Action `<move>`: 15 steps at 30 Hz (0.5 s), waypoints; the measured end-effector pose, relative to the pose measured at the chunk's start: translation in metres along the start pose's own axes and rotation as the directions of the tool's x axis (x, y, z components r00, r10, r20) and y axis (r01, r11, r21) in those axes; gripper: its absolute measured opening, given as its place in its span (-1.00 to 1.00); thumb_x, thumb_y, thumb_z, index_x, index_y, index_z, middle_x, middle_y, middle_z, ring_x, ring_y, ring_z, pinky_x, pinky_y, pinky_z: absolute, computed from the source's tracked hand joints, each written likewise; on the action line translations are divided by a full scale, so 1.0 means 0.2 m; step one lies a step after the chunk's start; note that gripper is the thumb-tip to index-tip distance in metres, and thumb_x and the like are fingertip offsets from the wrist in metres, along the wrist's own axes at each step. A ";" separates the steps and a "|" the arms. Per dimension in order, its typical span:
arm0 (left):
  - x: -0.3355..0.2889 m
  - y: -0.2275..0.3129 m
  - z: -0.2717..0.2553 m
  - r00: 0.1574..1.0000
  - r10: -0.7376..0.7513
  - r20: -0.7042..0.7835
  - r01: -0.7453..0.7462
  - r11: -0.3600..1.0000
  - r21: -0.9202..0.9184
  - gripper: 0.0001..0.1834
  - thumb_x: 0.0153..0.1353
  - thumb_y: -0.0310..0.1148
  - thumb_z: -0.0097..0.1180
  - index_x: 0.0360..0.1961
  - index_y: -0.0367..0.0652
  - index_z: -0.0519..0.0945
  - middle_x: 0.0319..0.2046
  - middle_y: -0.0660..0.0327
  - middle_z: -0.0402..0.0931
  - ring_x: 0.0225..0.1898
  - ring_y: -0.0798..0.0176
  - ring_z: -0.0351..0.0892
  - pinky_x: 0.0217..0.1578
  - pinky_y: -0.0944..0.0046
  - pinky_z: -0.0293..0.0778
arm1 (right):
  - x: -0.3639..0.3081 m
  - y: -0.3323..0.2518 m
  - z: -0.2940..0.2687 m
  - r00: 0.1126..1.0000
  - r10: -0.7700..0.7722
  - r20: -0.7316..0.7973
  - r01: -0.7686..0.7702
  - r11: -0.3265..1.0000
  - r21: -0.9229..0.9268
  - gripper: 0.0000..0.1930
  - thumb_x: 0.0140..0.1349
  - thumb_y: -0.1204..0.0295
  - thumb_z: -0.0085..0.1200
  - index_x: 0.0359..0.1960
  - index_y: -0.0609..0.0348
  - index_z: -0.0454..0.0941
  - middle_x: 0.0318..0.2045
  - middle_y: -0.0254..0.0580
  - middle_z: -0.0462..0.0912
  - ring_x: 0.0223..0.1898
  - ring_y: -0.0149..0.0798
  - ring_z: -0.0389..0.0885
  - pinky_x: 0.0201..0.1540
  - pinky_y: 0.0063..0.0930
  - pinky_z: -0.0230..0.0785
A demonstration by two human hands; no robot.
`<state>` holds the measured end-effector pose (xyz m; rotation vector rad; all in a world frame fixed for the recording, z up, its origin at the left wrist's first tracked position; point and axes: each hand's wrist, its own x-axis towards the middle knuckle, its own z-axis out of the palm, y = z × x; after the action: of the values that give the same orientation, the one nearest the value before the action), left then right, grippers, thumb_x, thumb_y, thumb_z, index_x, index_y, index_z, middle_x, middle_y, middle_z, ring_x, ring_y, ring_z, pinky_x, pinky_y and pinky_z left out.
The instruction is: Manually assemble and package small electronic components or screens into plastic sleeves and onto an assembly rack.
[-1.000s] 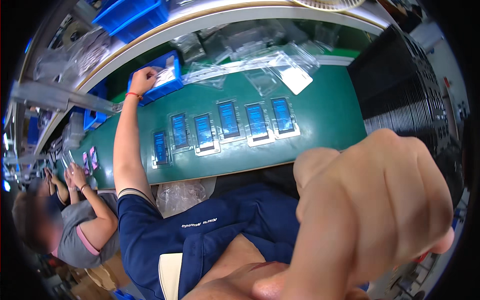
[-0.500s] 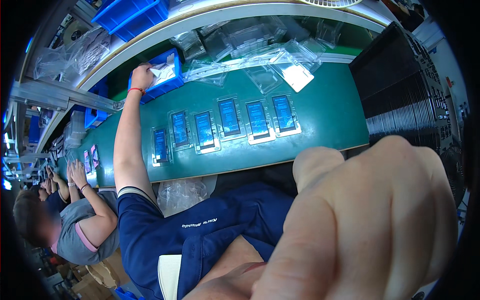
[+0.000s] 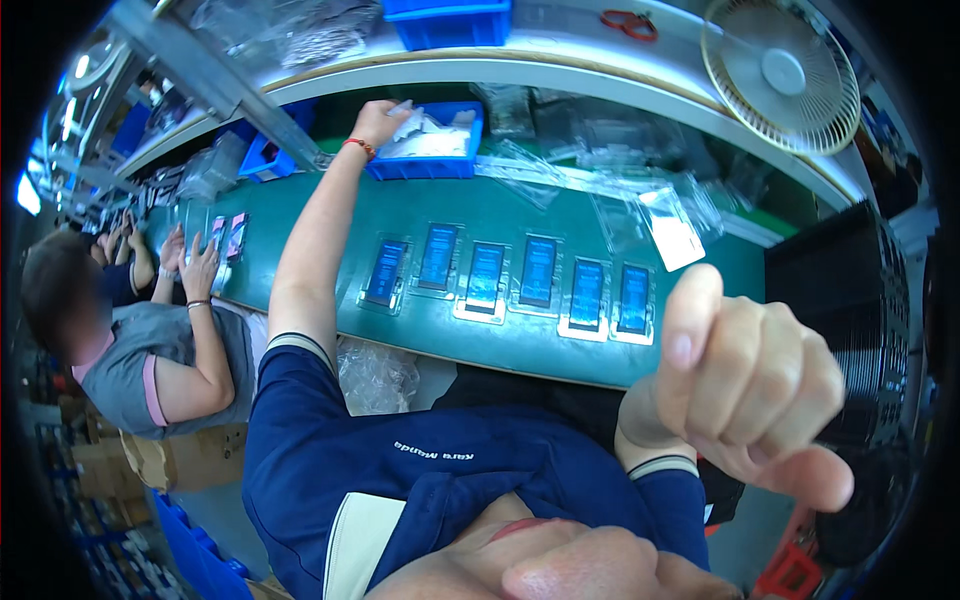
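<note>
At the far side of the bench, my left hand [image 3: 378,124] reaches over the rim of a blue bin [image 3: 425,168] full of white slips [image 3: 435,138]. Its fingers are pinched on a white slip [image 3: 403,118]. My right hand [image 3: 755,385] is raised close to the camera at the right. Its fingers are curled in and one digit sticks out; nothing shows in it. Between my arms, several flat blue-faced panels [image 3: 538,270] with dark lower ends lie in clear plastic trays [image 3: 483,312] on the green bench top [image 3: 330,300].
Clear plastic trays [image 3: 600,135] are heaped behind the panels, near a white sheet [image 3: 672,232]. A shelf above bears another blue bin [image 3: 450,25], red-handled scissors [image 3: 630,24] and a fan [image 3: 783,72]. Black racks [image 3: 835,310] stand at right. A co-worker [image 3: 165,350] sits at left.
The view has shifted, so the bench sits further right and lower. My right hand has drawn back from the lens and shows curled fingers. My left hand stays at the blue bin, lifting a slip slightly.
</note>
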<state>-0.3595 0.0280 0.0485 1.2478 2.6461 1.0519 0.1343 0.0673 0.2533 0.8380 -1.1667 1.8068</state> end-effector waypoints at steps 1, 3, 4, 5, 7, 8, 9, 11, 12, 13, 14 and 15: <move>-0.02 0.04 0.01 1.000 -0.028 -0.012 0.028 0.999 -0.037 -0.60 0.09 -0.19 0.23 -0.20 -0.35 0.64 -0.30 -0.04 0.64 -0.24 0.09 0.64 -0.15 0.22 0.48 | -0.03 0.02 -0.02 1.000 0.011 -0.018 -0.012 0.999 -0.036 -0.53 0.30 0.06 0.02 -0.74 -0.09 0.24 -0.81 -0.51 0.30 -0.73 -0.51 0.31 -0.07 -0.27 0.21; -0.01 0.01 0.01 0.988 -0.152 0.025 0.154 0.976 -0.151 -0.61 0.14 -0.24 0.19 -0.15 -0.38 0.61 -0.30 -0.02 0.63 -0.24 0.13 0.64 -0.26 0.23 0.53 | -0.05 0.05 -0.04 0.997 0.069 -0.027 -0.070 0.995 -0.070 -0.54 0.29 0.03 0.00 -0.70 -0.07 0.26 -0.79 -0.52 0.29 -0.71 -0.50 0.31 -0.08 -0.27 0.21; -0.02 0.07 0.01 0.977 -0.212 0.029 0.213 0.950 -0.228 -0.61 0.17 -0.27 0.16 -0.09 -0.38 0.57 -0.26 -0.02 0.62 -0.25 0.14 0.64 -0.33 0.24 0.57 | -0.07 0.07 -0.07 0.991 0.114 -0.068 -0.122 0.984 -0.130 -0.55 0.29 -0.01 -0.02 -0.67 -0.06 0.28 -0.78 -0.53 0.29 -0.68 -0.50 0.30 -0.10 -0.27 0.22; -0.06 0.10 -0.01 0.959 -0.284 0.026 0.278 0.911 -0.305 -0.60 0.19 -0.31 0.13 -0.03 -0.38 0.53 -0.21 -0.02 0.61 -0.25 0.15 0.64 -0.40 0.24 0.60 | -0.08 0.11 -0.11 0.990 0.124 -0.074 -0.134 0.979 -0.152 -0.56 0.30 -0.02 -0.05 -0.64 -0.06 0.27 -0.77 -0.54 0.26 -0.68 -0.49 0.27 -0.12 -0.27 0.21; -0.06 0.06 -0.02 0.939 -0.343 -0.018 0.315 0.881 -0.354 -0.56 0.22 -0.35 0.08 0.09 -0.36 0.44 -0.12 -0.01 0.56 -0.26 0.14 0.65 -0.48 0.24 0.65 | -0.10 0.18 -0.15 0.980 0.139 -0.145 -0.161 0.974 -0.157 -0.61 0.28 0.15 0.00 -0.67 -0.01 0.27 -0.76 -0.49 0.27 -0.68 -0.43 0.28 -0.15 -0.22 0.22; -0.06 0.06 -0.02 0.925 -0.377 -0.041 0.338 0.869 -0.361 -0.55 0.23 -0.35 0.07 0.10 -0.35 0.43 -0.11 -0.01 0.55 -0.26 0.13 0.65 -0.47 0.22 0.66 | -0.11 0.21 -0.17 0.973 0.146 -0.179 -0.177 0.969 -0.170 -0.64 0.27 0.22 -0.01 -0.66 0.01 0.26 -0.76 -0.48 0.26 -0.68 -0.43 0.28 -0.16 -0.23 0.23; -0.06 0.05 -0.03 0.910 -0.411 -0.062 0.362 0.856 -0.369 -0.54 0.23 -0.35 0.07 0.12 -0.35 0.41 -0.10 -0.01 0.54 -0.26 0.11 0.65 -0.47 0.20 0.67 | -0.13 0.24 -0.19 0.965 0.153 -0.214 -0.194 0.964 -0.183 -0.68 0.26 0.29 -0.02 -0.65 0.02 0.26 -0.76 -0.47 0.26 -0.68 -0.44 0.27 -0.16 -0.23 0.23; -0.05 0.06 -0.04 0.898 -0.438 -0.039 0.392 0.837 -0.381 -0.56 0.25 -0.36 0.06 0.12 -0.35 0.42 -0.10 0.01 0.55 -0.23 0.14 0.64 -0.38 0.23 0.63 | -0.15 0.30 -0.21 0.961 0.153 -0.232 -0.193 0.968 -0.160 -0.72 0.23 0.39 -0.06 -0.65 0.03 0.25 -0.76 -0.46 0.25 -0.67 -0.44 0.27 -0.18 -0.25 0.24; -0.05 0.04 -0.04 0.911 -0.412 -0.013 0.361 0.814 -0.454 -0.57 0.26 -0.37 0.06 0.11 -0.36 0.42 -0.09 0.01 0.55 -0.20 0.16 0.63 -0.31 0.25 0.59 | -0.16 0.31 -0.22 0.949 0.186 -0.256 -0.233 0.957 -0.171 -0.71 0.24 0.40 -0.06 -0.65 0.03 0.24 -0.77 -0.46 0.24 -0.67 -0.44 0.27 -0.19 -0.27 0.25; -0.04 0.02 -0.04 0.923 -0.384 0.005 0.329 0.784 -0.526 -0.58 0.27 -0.38 0.05 0.11 -0.37 0.42 -0.08 0.01 0.55 -0.18 0.18 0.62 -0.25 0.26 0.55 | -0.16 0.33 -0.24 0.936 0.218 -0.275 -0.273 0.945 -0.180 -0.71 0.25 0.41 -0.05 -0.65 0.03 0.24 -0.77 -0.46 0.24 -0.67 -0.45 0.27 -0.21 -0.29 0.25; -0.05 -0.01 -0.05 0.937 -0.349 -0.021 0.285 0.798 -0.531 -0.61 0.28 -0.39 0.05 0.08 -0.38 0.44 -0.08 0.03 0.55 -0.16 0.22 0.60 -0.18 0.28 0.46 | -0.17 0.36 -0.25 0.928 0.236 -0.287 -0.292 0.941 -0.170 -0.70 0.25 0.43 -0.04 -0.65 0.03 0.23 -0.77 -0.45 0.23 -0.67 -0.46 0.27 -0.23 -0.34 0.25; -0.05 -0.04 -0.05 0.934 -0.357 -0.028 0.288 0.795 -0.535 -0.61 0.28 -0.39 0.05 0.08 -0.38 0.44 -0.08 0.03 0.55 -0.16 0.22 0.60 -0.18 0.28 0.46 | -0.18 0.38 -0.25 0.929 0.244 -0.279 -0.297 0.940 -0.165 -0.70 0.25 0.43 -0.04 -0.65 0.03 0.23 -0.77 -0.45 0.23 -0.67 -0.46 0.27 -0.23 -0.34 0.25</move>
<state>-0.3609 0.0115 0.0501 0.6055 2.2750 1.6682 0.0787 0.0854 0.1751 0.3226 -1.3199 1.9069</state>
